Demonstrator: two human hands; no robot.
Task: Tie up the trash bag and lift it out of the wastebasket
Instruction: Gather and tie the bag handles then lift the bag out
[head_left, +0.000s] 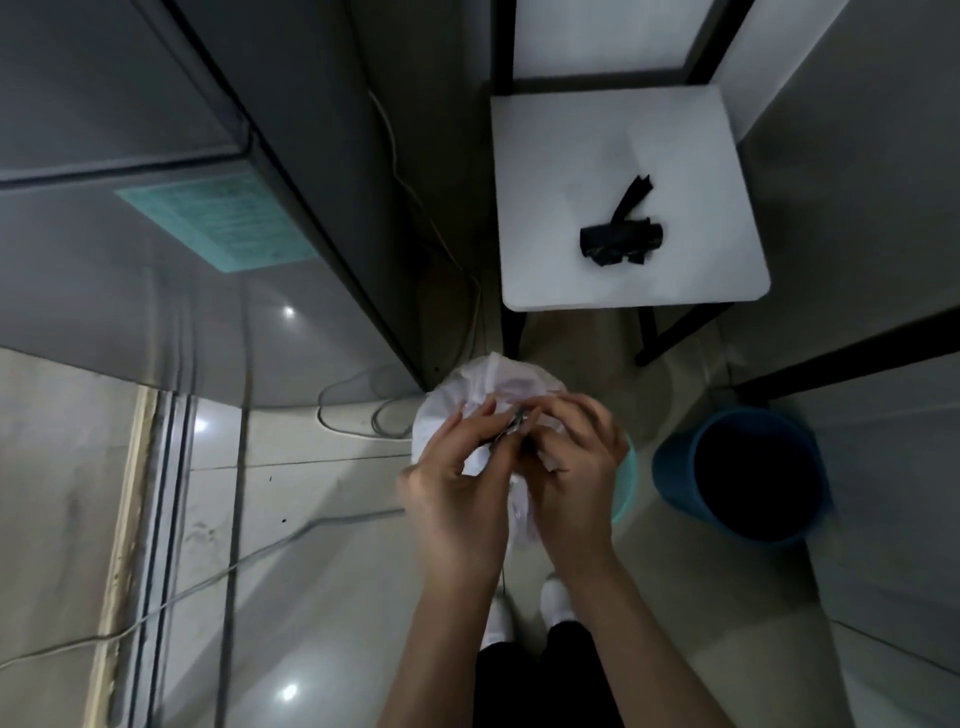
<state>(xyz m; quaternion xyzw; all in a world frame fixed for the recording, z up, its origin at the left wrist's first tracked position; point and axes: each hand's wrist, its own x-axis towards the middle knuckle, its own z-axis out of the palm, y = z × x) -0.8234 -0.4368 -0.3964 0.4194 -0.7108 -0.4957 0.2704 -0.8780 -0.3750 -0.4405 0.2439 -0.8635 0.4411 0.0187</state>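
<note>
A white, translucent trash bag (467, 395) bulges out of a teal wastebasket (626, 488), of which only a strip of rim shows to the right of my hands. My left hand (457, 483) and my right hand (576, 467) are together over the top of the bag, each pinching gathered plastic between fingers and thumb. The fingertips meet at the middle of the bag, where a small dark bit shows between them. Most of the wastebasket is hidden under the bag and my hands.
A second, dark blue bin (748, 473) stands on the floor to the right. Behind it is a white chair (561, 156) with a roll of black bags (623, 236) on the seat. A grey fridge (156, 208) and floor cables (353, 410) lie to the left.
</note>
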